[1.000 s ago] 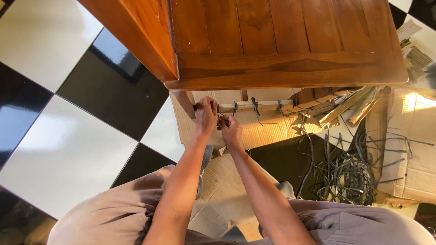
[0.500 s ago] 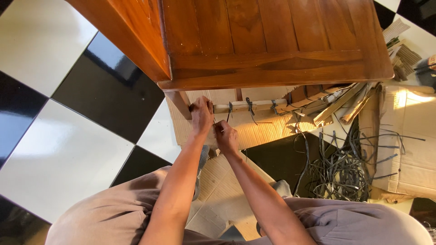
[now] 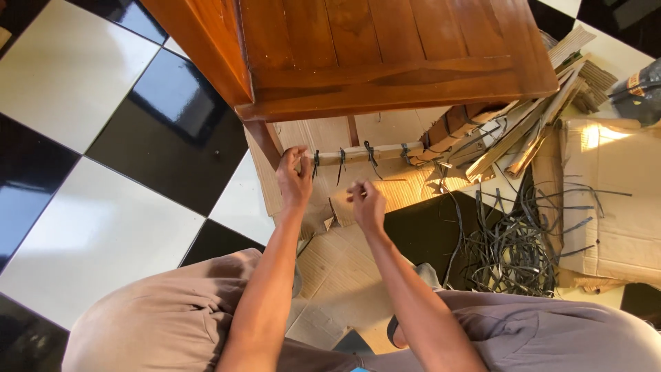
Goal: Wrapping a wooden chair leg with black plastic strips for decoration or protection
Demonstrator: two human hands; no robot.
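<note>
I look down at a wooden table [image 3: 385,55] on a checkered floor. Under its front edge runs a crossbar wrapped in cardboard [image 3: 358,154] and tied with several dark straps. My left hand [image 3: 294,178] grips the left end of that wrapped bar, beside the table leg [image 3: 265,143]. My right hand [image 3: 368,202] is pulled back a little below the bar, fingers pinched; a thin dark strap seems to run from the bar toward it, but I cannot tell if it is held.
A tangle of dark plastic straps [image 3: 516,241] lies on the floor at the right. Flattened cardboard sheets [image 3: 606,200] and corrugated strips [image 3: 544,117] lie around it. More cardboard [image 3: 337,275] covers the floor between my knees.
My right hand has drawn back and to the right, away from the bar. My left hand stays on the bar's left end. The view has shifted slightly.
</note>
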